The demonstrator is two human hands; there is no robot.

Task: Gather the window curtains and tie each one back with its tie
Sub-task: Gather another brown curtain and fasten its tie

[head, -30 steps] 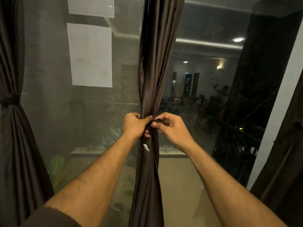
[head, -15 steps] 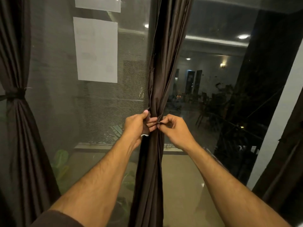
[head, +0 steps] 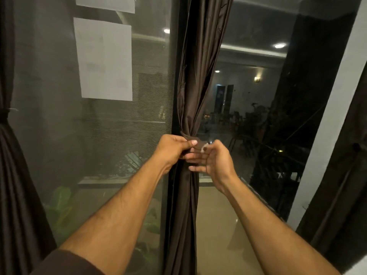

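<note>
Centrally, the dark curtain (head: pixel 195 76) hangs bunched at mid-frame, cinched by its tie (head: pixel 191 138). Left hand (head: pixel 172 148) grips the gather, thumb pressed on the tie; right hand (head: pixel 213 161) has loosely curled fingers beside it, motion-blurred, so any pinch is unclear. Another tied curtain (head: pixel 12 155) is cut off at left edge.

- A home-like indoor room at night, facing a tall dark-framed glass window (head: pixel 174 76).
- Floor-length dark brown fabric curtains (head: pixel 200 66) hang at centre and both edges.
- Round recessed ceiling lights (head: pixel 279 45) reflect upper right.
- White paper sheets (head: pixel 104 60) are stuck upper left.
</note>
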